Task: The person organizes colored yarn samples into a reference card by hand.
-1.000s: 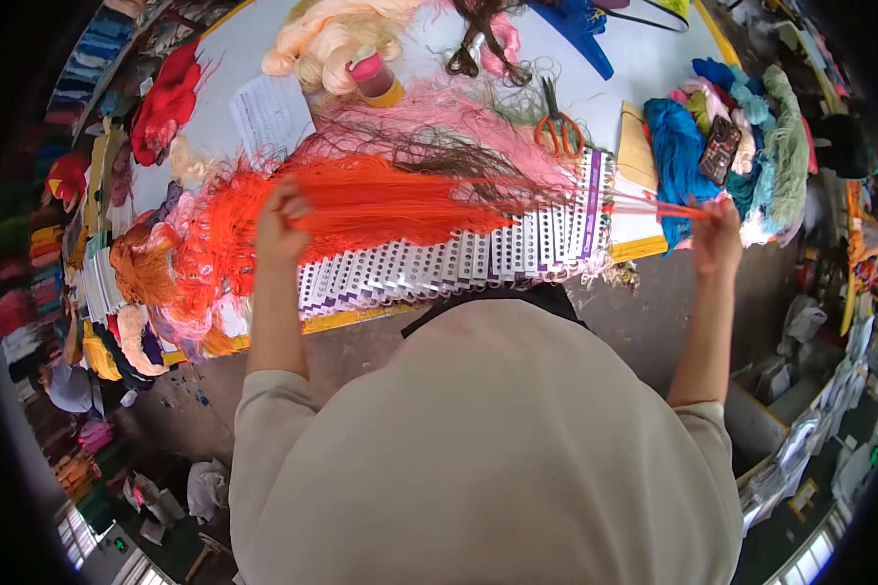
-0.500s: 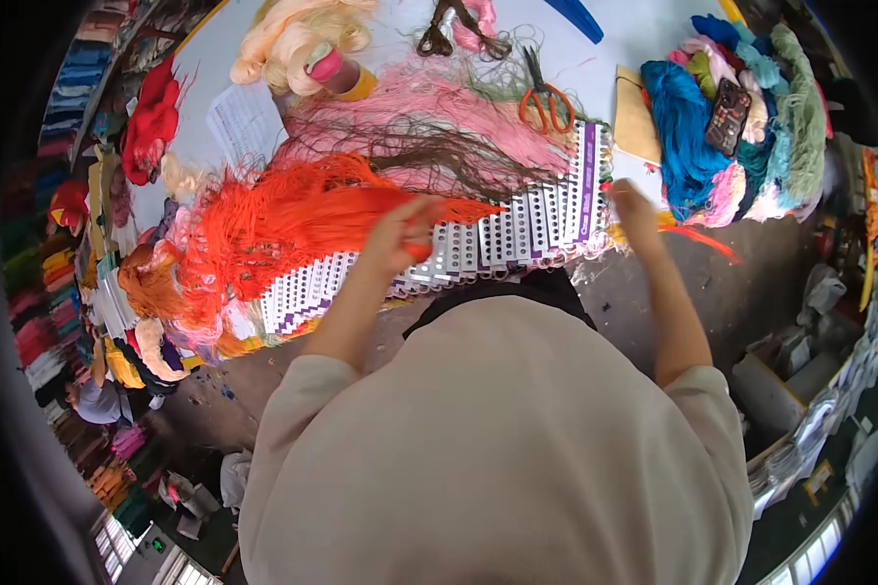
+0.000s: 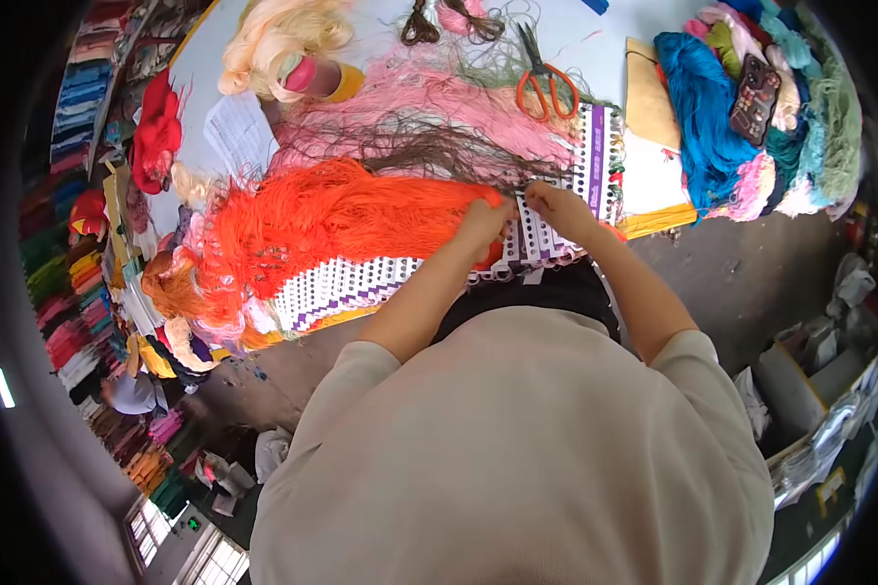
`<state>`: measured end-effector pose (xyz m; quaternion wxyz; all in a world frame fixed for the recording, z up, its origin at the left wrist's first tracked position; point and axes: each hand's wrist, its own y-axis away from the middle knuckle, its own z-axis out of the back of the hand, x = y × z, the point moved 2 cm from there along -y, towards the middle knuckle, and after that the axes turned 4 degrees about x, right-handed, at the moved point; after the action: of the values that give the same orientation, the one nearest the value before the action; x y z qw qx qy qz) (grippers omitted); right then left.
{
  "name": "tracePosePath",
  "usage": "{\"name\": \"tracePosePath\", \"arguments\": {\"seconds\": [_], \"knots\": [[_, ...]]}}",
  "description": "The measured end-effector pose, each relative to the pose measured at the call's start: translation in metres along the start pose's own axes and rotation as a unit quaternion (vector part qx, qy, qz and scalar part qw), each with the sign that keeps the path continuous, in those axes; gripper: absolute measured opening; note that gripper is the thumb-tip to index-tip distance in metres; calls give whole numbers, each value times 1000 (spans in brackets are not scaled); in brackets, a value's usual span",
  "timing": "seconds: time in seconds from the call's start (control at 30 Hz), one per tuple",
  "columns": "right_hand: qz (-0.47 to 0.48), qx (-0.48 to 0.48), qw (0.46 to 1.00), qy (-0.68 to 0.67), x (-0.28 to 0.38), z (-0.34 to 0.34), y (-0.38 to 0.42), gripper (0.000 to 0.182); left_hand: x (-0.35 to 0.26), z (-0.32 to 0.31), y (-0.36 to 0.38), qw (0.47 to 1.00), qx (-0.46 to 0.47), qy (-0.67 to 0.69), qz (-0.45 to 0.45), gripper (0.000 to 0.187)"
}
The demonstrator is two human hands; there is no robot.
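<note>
A thick hank of bright orange thread point(image 3: 361, 210) lies across a row of white perforated cards point(image 3: 346, 285) with purple strips. My left hand point(image 3: 486, 226) is closed around the right end of this hank. Close beside it, my right hand point(image 3: 559, 208) is pinched over the cards at the hank's tip. A bit of orange thread shows past my right wrist, apparently running from that hand; its fingertips are partly hidden. Pink thread point(image 3: 429, 107) and dark brown thread point(image 3: 439, 156) spread out behind the hank.
Scissors with orange handles point(image 3: 546, 90) lie beyond the cards. To the right are a brown envelope point(image 3: 651, 93), blue thread point(image 3: 698, 117) and a phone point(image 3: 754, 100). A paper sheet point(image 3: 239, 132) and a thread cone point(image 3: 312, 76) sit at the left. Shelves of coloured yarn stand farther left.
My left hand has moved right, drawing the orange hank's end along over the cards. My right hand has come left from the cards' right end to beside it. The view has shifted slightly.
</note>
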<state>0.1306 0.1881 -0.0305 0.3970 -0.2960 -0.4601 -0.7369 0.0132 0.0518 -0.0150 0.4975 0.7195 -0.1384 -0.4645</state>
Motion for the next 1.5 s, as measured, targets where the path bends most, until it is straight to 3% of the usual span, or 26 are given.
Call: {"name": "tracePosePath", "arguments": {"seconds": [0.13,0.37,0.47,0.53,0.57,0.67,0.9,1.03,1.13,1.2,1.27,1.33,1.4,1.47,1.5], "knots": [[-22,37,999,-26,11,10,2,18,1,-3,-11,998,47,36,-13,16],[-48,65,995,-64,8,9,-3,15,-3,-7,-11,999,33,-8,-1,21],[-43,57,992,-102,2,4,-3,17,-9,-1,-5,996,13,-77,-30,25],[-65,22,987,-144,-10,-1,-3,19,-4,26,-8,966,-77,-201,-144,19],[-72,17,990,-121,-11,2,-1,18,4,41,-13,990,-59,-76,-107,15],[-92,45,985,-140,-16,3,-3,16,1,59,-2,994,1,36,-105,12],[-80,38,986,-141,-14,1,-3,16,0,54,-4,999,3,24,-46,15],[-92,39,987,-128,-12,1,-5,16,-6,39,0,995,-26,1,-98,21],[-99,52,985,-128,-6,5,-3,18,-14,26,8,999,39,9,-35,23],[-95,65,985,-126,-4,4,-3,19,-27,6,23,963,201,180,-11,26],[-85,3,978,-190,-2,1,-2,24,-17,-4,13,955,226,193,7,27],[-93,26,968,-230,13,8,2,26,3,-7,-8,989,143,-48,14,29],[-111,66,958,-257,13,10,2,32,8,-8,-14,985,136,-105,-22,25],[-95,55,974,-200,4,8,-1,35,11,-1,-20,926,57,-333,-170,22],[-79,45,985,-144,3,7,-1,39,11,7,-22,926,57,-333,-171,22]]}}
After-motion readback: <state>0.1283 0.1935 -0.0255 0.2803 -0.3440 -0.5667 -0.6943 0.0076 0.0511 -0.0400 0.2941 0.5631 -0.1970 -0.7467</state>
